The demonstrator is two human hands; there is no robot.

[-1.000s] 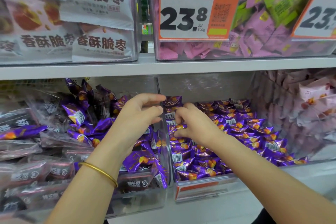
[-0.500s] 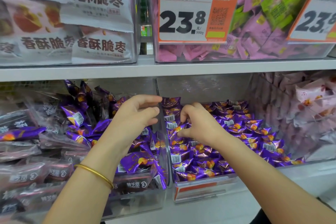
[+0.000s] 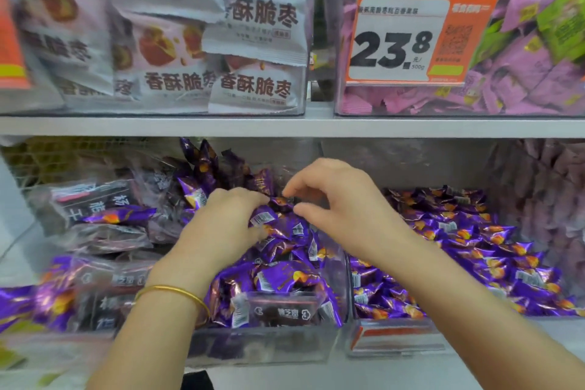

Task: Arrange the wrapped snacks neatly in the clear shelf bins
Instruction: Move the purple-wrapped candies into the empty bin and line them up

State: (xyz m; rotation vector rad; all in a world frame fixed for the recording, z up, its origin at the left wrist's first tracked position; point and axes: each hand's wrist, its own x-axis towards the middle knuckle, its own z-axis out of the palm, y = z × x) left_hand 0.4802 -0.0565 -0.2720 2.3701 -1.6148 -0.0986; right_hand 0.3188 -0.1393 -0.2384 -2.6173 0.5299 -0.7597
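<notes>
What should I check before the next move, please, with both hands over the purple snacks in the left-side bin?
1. Grip of left hand on purple snacks: ok.
2. Pinch of right hand closed on a snack: cannot tell.
3. One kind only in left bin: not ok, dark packs are mixed in.
4. Room in right bin: ok, its pile lies low.

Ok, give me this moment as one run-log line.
step: tidying snacks | left hand: grips purple snack | right hand: fingers curled beside it, grip unclear | place: over left lower bin
</notes>
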